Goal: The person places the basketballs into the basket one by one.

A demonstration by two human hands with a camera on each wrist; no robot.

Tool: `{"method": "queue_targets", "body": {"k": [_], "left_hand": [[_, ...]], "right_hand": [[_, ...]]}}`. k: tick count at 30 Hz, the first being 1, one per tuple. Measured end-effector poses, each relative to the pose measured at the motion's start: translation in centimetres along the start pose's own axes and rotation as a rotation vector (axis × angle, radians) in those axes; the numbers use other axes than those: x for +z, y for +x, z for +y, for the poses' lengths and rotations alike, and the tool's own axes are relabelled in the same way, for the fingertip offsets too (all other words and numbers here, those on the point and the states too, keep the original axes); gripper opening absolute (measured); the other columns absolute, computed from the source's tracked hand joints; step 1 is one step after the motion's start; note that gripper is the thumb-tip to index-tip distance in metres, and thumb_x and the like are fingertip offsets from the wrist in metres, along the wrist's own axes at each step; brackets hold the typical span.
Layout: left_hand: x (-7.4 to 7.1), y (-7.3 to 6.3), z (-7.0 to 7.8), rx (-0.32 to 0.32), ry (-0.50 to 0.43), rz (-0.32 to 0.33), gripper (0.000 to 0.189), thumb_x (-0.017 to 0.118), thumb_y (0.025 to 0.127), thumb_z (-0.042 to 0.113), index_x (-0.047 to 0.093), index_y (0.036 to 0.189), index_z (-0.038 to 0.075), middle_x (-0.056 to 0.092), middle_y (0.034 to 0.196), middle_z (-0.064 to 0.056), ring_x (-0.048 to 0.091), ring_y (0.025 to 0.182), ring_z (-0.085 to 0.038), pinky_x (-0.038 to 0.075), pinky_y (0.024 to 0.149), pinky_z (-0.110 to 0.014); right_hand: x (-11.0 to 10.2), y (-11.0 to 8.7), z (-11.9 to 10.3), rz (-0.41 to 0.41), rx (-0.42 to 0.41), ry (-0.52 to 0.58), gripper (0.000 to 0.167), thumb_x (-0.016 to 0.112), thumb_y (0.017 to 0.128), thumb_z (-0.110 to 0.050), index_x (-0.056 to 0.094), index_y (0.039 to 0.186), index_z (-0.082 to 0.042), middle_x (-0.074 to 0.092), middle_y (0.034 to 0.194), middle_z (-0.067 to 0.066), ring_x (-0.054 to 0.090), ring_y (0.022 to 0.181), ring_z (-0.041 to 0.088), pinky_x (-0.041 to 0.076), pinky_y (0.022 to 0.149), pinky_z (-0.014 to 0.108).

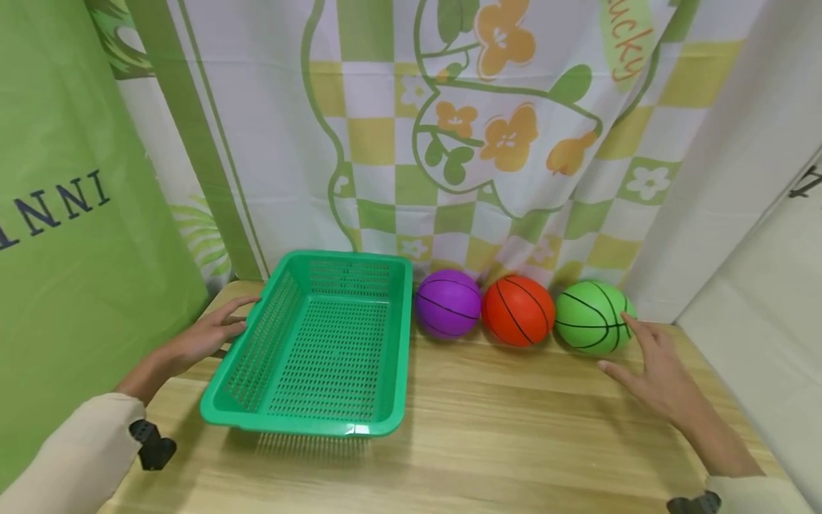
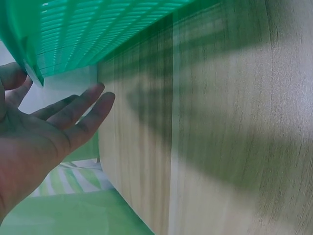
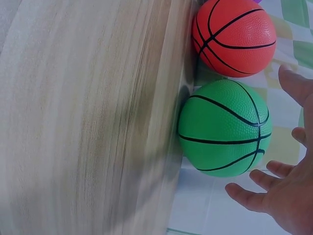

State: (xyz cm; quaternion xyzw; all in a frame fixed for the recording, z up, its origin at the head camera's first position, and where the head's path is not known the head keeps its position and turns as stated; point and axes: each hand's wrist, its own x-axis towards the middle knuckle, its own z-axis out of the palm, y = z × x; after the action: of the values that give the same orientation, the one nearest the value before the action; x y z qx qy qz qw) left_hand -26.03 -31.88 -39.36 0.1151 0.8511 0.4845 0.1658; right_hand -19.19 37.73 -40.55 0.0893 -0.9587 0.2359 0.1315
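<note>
A green plastic basket with slotted walls stands on the wooden table, nothing inside it. My left hand is at its left side, fingertips right at the rim; in the left wrist view the thumb and a finger of this hand meet the rim edge while the other fingers extend below. My right hand reaches to the right side of a green ball marked with black basketball lines. Its fingers are spread, the index fingertip overlapping the ball in the head view. The right wrist view shows the palm beside that ball.
An orange-red ball and a purple ball line up between basket and green ball. Behind them hangs a patterned curtain. Green fabric bounds the left; a white panel bounds the right. Wooden table lies in front.
</note>
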Motion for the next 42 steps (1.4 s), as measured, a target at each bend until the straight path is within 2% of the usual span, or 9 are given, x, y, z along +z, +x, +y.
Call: {"method": "queue_targets", "body": {"k": [3, 9, 15, 23, 30, 35, 37, 39, 42], "left_hand": [[0.1, 0.1, -0.3, -0.001, -0.040, -0.016, 0.060, 0.038, 0.111, 0.025, 0.007, 0.162, 0.015, 0.037, 0.145, -0.033, 0.057, 0.115, -0.041, 0.048, 0.090, -0.062], [0.3, 0.7, -1.1, -0.003, -0.204, -0.051, 0.063, 0.040, 0.110, 0.023, 0.003, 0.161, 0.017, 0.048, 0.135, -0.028, 0.061, 0.110, -0.031, 0.051, 0.087, -0.057], [0.3, 0.9, -1.1, -0.005, -0.319, -0.033, 0.058, 0.036, 0.110, 0.018, 0.003, 0.159, 0.017, 0.047, 0.130, -0.028, 0.061, 0.104, -0.028, 0.055, 0.081, -0.050], [0.9, 0.9, -0.6, 0.006, -0.325, -0.037, 0.058, 0.027, 0.110, 0.013, -0.003, 0.159, 0.014, 0.049, 0.127, -0.030, 0.067, 0.095, -0.027, 0.057, 0.077, -0.045], [1.1, 0.8, -0.6, -0.008, -0.352, -0.035, 0.059, 0.027, 0.109, 0.011, -0.004, 0.159, 0.015, 0.053, 0.122, -0.026, 0.068, 0.092, -0.028, 0.058, 0.075, -0.045], [1.1, 0.9, -0.5, -0.008, -0.355, -0.026, 0.059, 0.028, 0.108, 0.010, -0.002, 0.159, 0.014, 0.054, 0.120, -0.025, 0.068, 0.090, -0.028, 0.058, 0.074, -0.045], [1.1, 0.9, -0.6, -0.004, -0.354, -0.025, 0.059, 0.028, 0.108, 0.010, -0.002, 0.158, 0.014, 0.055, 0.119, -0.025, 0.068, 0.090, -0.027, 0.058, 0.074, -0.045], [1.1, 0.9, -0.6, 0.002, -0.353, -0.026, 0.059, 0.028, 0.108, 0.010, -0.002, 0.158, 0.013, 0.054, 0.120, -0.025, 0.068, 0.091, -0.027, 0.058, 0.074, -0.045], [1.1, 1.0, -0.7, 0.011, -0.362, -0.028, 0.059, 0.028, 0.108, 0.009, -0.002, 0.158, 0.012, 0.054, 0.120, -0.025, 0.068, 0.092, -0.027, 0.058, 0.075, -0.045]], "right_hand": [[0.1, 0.0, 0.1, -0.007, 0.017, -0.004, 0.094, 0.077, 0.090, -0.025, 0.018, 0.155, 0.007, 0.022, 0.138, 0.048, 0.032, 0.117, 0.068, 0.031, 0.082, 0.083], [0.0, 0.2, 0.4, 0.016, 0.048, -0.010, 0.092, 0.074, 0.092, -0.028, 0.017, 0.155, 0.009, 0.021, 0.138, 0.049, 0.031, 0.117, 0.070, 0.030, 0.082, 0.083], [0.0, 1.0, 1.4, 0.034, 0.058, 0.078, 0.096, 0.074, 0.092, -0.029, 0.012, 0.158, 0.003, 0.020, 0.143, 0.047, 0.031, 0.120, 0.068, 0.031, 0.082, 0.083], [-0.3, 1.5, 3.3, 0.004, 0.096, 0.230, 0.102, 0.073, 0.092, -0.028, 0.001, 0.162, -0.009, 0.009, 0.152, 0.043, 0.024, 0.123, 0.072, 0.028, 0.080, 0.085], [-0.3, 1.5, 4.2, -0.060, 0.155, 0.395, 0.102, 0.070, 0.095, -0.024, -0.008, 0.162, -0.020, 0.000, 0.155, 0.040, 0.014, 0.130, 0.070, 0.021, 0.086, 0.086], [-0.7, 1.5, 4.5, -0.096, 0.180, 0.489, 0.099, 0.065, 0.098, -0.021, -0.011, 0.161, -0.030, -0.005, 0.157, 0.036, 0.009, 0.134, 0.068, 0.021, 0.088, 0.085], [-0.8, 1.5, 4.8, -0.118, 0.166, 0.523, 0.096, 0.063, 0.100, -0.019, -0.009, 0.161, -0.031, -0.004, 0.157, 0.036, 0.009, 0.134, 0.068, 0.038, 0.094, 0.072], [-1.0, 1.6, 5.1, -0.151, 0.151, 0.567, 0.092, 0.060, 0.101, -0.016, -0.008, 0.161, -0.031, -0.005, 0.157, 0.036, 0.006, 0.134, 0.067, 0.050, 0.092, 0.052], [-1.2, 1.7, 5.7, -0.199, 0.138, 0.644, 0.086, 0.055, 0.104, -0.011, -0.006, 0.162, -0.031, -0.008, 0.156, 0.036, 0.002, 0.134, 0.066, 0.050, 0.078, 0.024]]}}
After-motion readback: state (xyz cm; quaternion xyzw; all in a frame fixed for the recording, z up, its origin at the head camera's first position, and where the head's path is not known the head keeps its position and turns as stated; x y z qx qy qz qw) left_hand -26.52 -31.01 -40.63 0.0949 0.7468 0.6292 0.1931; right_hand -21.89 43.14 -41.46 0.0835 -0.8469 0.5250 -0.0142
